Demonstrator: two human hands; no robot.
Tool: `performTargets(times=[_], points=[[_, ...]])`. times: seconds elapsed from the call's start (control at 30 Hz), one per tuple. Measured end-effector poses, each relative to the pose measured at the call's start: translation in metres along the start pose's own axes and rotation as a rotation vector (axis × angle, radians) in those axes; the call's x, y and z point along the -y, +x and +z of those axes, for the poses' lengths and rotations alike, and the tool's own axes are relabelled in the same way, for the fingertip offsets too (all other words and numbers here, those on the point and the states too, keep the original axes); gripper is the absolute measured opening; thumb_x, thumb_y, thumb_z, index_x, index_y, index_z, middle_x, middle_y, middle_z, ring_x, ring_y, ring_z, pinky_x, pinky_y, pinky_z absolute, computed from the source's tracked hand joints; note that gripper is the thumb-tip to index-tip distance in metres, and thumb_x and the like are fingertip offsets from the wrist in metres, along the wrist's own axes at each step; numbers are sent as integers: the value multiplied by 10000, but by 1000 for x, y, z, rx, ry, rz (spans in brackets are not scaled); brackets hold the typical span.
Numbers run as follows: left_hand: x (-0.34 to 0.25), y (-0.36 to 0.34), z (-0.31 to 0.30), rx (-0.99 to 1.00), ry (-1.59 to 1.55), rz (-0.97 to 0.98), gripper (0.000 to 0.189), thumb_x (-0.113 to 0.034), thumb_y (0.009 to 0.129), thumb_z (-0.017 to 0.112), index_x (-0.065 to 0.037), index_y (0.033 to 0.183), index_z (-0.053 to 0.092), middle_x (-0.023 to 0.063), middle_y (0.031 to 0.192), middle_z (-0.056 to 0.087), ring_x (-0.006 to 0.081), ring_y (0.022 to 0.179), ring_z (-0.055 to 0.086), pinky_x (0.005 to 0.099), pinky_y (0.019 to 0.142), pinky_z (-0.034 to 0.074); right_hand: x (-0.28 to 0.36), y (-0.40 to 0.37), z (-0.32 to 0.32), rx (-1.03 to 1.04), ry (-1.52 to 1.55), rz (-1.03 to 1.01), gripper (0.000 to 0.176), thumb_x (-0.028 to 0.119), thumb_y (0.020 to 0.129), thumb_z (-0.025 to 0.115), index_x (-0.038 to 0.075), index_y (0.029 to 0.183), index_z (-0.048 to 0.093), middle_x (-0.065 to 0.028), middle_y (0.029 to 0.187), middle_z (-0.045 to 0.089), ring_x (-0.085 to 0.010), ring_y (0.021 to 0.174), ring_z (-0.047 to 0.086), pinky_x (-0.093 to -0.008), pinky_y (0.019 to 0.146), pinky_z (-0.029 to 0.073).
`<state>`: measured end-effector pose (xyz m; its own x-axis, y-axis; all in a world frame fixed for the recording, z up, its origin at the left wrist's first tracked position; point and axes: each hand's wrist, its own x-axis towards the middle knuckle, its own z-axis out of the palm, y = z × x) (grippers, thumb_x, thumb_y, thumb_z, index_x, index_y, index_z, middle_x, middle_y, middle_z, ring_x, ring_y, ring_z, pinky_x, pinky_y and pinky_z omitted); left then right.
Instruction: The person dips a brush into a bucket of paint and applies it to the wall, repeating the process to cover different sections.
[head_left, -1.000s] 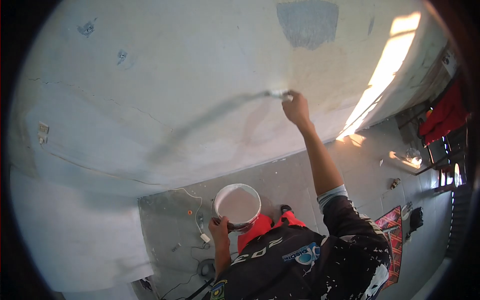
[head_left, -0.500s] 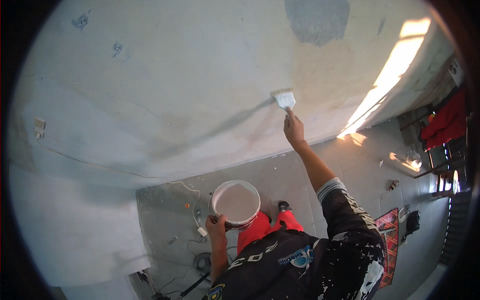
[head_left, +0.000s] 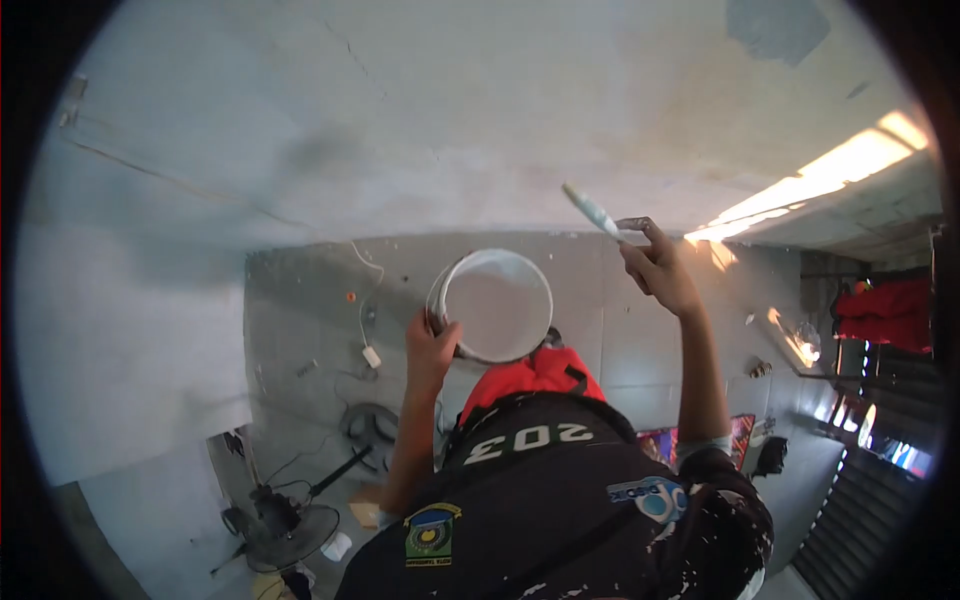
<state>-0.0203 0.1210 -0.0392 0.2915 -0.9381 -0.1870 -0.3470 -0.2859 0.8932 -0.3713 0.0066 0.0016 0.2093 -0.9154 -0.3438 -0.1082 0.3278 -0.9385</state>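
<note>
My right hand (head_left: 660, 268) is closed on the handle of a paint brush (head_left: 592, 210), held edge-on in the air to the right of the bucket, its bristles pointing up and left. A round white bucket (head_left: 447, 300) with pale paint (head_left: 498, 305) inside hangs in front of my body. At its left rim, my left hand (head_left: 432, 345) grips it with the thumb on the near side. The brush is apart from both the bucket and, as far as I can tell, the wall (head_left: 480, 120).
A white power strip (head_left: 372, 356) and its cable lie on the grey floor (head_left: 640, 340). A fan (head_left: 285, 520) stands at the lower left. Red cloth (head_left: 885, 315) hangs at the right; a patterned mat (head_left: 742, 440) lies near my right arm.
The brush has come away from the wall and turned edge-on, with my right hand drawn back. The view has tilted downward, and the bucket appears higher in it.
</note>
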Motion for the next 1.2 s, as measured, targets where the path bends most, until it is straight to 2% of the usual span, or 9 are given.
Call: performTargets(times=[0.1, 0.17, 0.33, 0.37, 0.57, 0.67, 0.83, 1.03, 1.2], points=[[-3, 8, -5, 114, -131, -184, 200, -71, 740, 635, 9, 898, 543, 11, 719, 526, 99, 604, 530, 280, 517, 469, 22, -42, 34, 174, -262, -112, 288, 233, 945, 622, 86, 1185, 561, -15, 596, 536, -111, 509, 510, -280, 487, 406], [-7, 12, -7, 167, -136, -170, 216, -68, 734, 637, 15, 911, 544, 26, 735, 552, 102, 604, 539, 283, 520, 471, 34, -51, 61, 348, -745, -350, 249, 156, 901, 632, 76, 1134, 591, -113, 674, 644, -245, 627, 660, -353, 582, 485], [2, 13, -1, 262, -188, -152, 270, -68, 719, 648, 32, 949, 550, 71, 783, 612, 109, 624, 570, 285, 529, 482, 1, -39, 126, 582, -1244, -386, 261, 120, 842, 633, 115, 1103, 618, -144, 723, 660, -313, 700, 682, -421, 607, 512], [2, 11, -1, 265, -160, -137, 221, -57, 722, 642, 9, 910, 546, 22, 750, 556, 86, 621, 519, 269, 539, 448, -12, -32, 134, 653, -1370, -392, 253, 149, 858, 621, 142, 1110, 621, -129, 728, 662, -303, 669, 674, -423, 594, 508], [8, 8, -1, 278, -251, -86, 174, -49, 719, 644, -36, 827, 509, -41, 706, 455, 54, 607, 455, 246, 511, 408, -48, -8, 158, 697, -1428, -622, 237, 131, 813, 645, 132, 1048, 626, -104, 729, 664, -266, 691, 693, -394, 575, 527], [23, -1, -6, 328, -295, -200, 177, -52, 717, 645, -48, 817, 500, -46, 702, 433, 51, 612, 440, 233, 522, 392, -48, -5, 172, 696, -1415, -429, 245, 129, 833, 621, 136, 1078, 619, -97, 751, 666, -268, 705, 694, -393, 568, 530], [28, -5, -16, 355, -319, -233, 206, -36, 710, 633, -14, 898, 553, -34, 733, 490, 46, 641, 441, 217, 567, 375, -56, 2, 198, 662, -1373, -479, 251, 132, 837, 615, 139, 1088, 616, -115, 783, 680, -280, 731, 700, -404, 600, 548], [19, -6, -16, 356, -294, -195, 160, -46, 730, 632, -55, 814, 495, -46, 715, 427, 46, 631, 394, 228, 547, 349, -71, 6, 207, 707, -1465, -408, 160, 145, 816, 636, 124, 962, 698, -117, 859, 700, -274, 786, 712, -374, 630, 570], [27, -3, -16, 363, -346, -199, 161, -32, 750, 622, -37, 880, 528, -29, 746, 487, 58, 665, 473, 229, 606, 431, -66, 5, 202, 672, -1415, -420, 140, 149, 796, 655, 111, 914, 720, -112, 860, 700, -276, 798, 713, -375, 629, 572]])
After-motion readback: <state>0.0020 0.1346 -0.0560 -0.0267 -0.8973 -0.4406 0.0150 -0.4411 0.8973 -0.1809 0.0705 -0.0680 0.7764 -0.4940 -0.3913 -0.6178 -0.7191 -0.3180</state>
